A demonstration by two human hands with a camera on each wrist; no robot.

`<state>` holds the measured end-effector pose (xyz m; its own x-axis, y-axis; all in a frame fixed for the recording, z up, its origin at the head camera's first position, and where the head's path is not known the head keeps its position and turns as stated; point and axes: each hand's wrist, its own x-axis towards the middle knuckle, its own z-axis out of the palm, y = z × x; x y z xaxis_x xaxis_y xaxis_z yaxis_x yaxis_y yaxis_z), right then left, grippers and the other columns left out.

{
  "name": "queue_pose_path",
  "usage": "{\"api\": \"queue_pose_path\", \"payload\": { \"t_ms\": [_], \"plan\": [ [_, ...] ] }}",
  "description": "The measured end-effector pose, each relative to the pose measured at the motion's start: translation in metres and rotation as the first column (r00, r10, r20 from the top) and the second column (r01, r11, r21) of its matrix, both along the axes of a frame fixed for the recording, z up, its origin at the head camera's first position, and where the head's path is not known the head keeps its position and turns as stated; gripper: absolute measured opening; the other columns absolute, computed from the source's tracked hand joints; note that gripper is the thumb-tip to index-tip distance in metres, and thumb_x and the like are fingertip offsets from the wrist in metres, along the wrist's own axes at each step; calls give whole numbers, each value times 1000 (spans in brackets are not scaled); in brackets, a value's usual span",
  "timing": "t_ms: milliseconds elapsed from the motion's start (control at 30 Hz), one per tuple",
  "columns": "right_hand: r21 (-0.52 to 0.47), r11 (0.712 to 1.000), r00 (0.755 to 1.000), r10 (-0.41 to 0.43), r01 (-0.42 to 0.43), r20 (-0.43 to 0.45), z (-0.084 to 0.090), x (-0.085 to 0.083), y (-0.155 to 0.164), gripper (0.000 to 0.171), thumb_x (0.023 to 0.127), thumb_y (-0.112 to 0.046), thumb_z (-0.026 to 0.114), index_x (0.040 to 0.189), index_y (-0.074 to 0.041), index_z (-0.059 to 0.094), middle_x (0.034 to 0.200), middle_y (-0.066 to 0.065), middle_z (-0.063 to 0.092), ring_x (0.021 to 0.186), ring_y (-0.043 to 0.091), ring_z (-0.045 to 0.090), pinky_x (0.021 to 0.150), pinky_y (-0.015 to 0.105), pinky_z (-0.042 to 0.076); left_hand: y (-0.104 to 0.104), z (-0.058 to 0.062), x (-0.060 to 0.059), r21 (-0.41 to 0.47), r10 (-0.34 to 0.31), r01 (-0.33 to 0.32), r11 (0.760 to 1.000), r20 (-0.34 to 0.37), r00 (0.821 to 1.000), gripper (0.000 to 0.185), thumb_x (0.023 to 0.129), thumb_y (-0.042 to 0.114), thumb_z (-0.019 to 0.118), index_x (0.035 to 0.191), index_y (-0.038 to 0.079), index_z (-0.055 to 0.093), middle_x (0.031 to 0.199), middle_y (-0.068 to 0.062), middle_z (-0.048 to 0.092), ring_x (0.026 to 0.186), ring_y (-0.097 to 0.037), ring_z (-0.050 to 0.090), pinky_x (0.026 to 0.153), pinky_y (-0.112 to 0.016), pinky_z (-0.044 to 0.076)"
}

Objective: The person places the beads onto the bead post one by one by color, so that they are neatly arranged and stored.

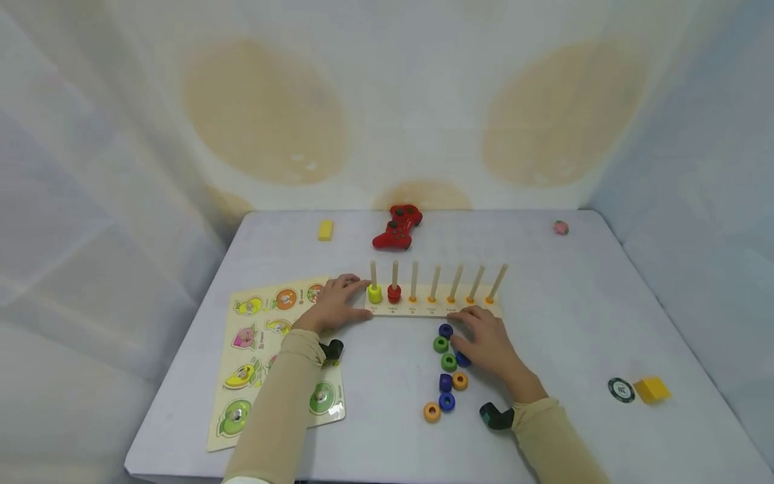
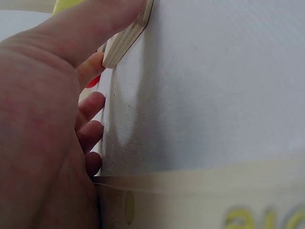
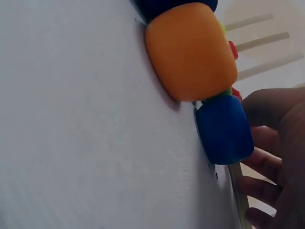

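Observation:
A wooden peg board (image 1: 423,309) with several upright pegs stands mid-table; its leftmost peg carries yellow rings (image 1: 375,294), the second red rings (image 1: 394,294). My left hand (image 1: 335,304) holds the board's left end, thumb on the near edge and index finger farther back. In the left wrist view the thumb lies over the board's corner (image 2: 125,45). My right hand (image 1: 488,341) reaches to the board's near edge with loosely bent fingers, its thumb beside a blue bead (image 1: 445,330). Close by lie green beads (image 1: 449,361), orange beads (image 1: 460,380) and more blue ones (image 3: 225,130).
A fruit puzzle board (image 1: 248,349) lies under the left forearm. Toward the back are a yellow block (image 1: 326,230), a red game controller (image 1: 399,227) and a small pink object (image 1: 561,228). At right sit a black-and-white chip (image 1: 621,390) and a yellow-orange block (image 1: 653,390).

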<state>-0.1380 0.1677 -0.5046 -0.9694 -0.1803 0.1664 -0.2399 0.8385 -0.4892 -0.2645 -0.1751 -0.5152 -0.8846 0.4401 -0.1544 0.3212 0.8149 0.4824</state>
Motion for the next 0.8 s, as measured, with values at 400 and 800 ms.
{"api": "queue_pose_path", "payload": {
  "t_ms": [400, 800],
  "plan": [
    [-70, 998, 998, 1, -5, -59, -7, -1, -1, 30, 84, -22, 83, 112, -14, 75, 117, 9, 61, 114, 33, 53, 92, 55, 33, 3, 4, 3, -11, -1, 1, 1000, 7, 1000, 78, 87, 58, 73, 155, 41, 40, 162, -1, 33, 147, -34, 28, 120, -61, 27],
    [-282, 959, 942, -69, -28, -328, 71, -34, -44, 29, 86, -23, 82, 110, -10, 71, 143, 15, 51, 136, 42, 37, 109, 65, 22, 1, 2, 4, 3, -6, 6, 1000, -2, 1000, 78, 87, 57, 74, 155, 40, 41, 161, -2, 33, 146, -36, 29, 119, -62, 28]
  ]
}}
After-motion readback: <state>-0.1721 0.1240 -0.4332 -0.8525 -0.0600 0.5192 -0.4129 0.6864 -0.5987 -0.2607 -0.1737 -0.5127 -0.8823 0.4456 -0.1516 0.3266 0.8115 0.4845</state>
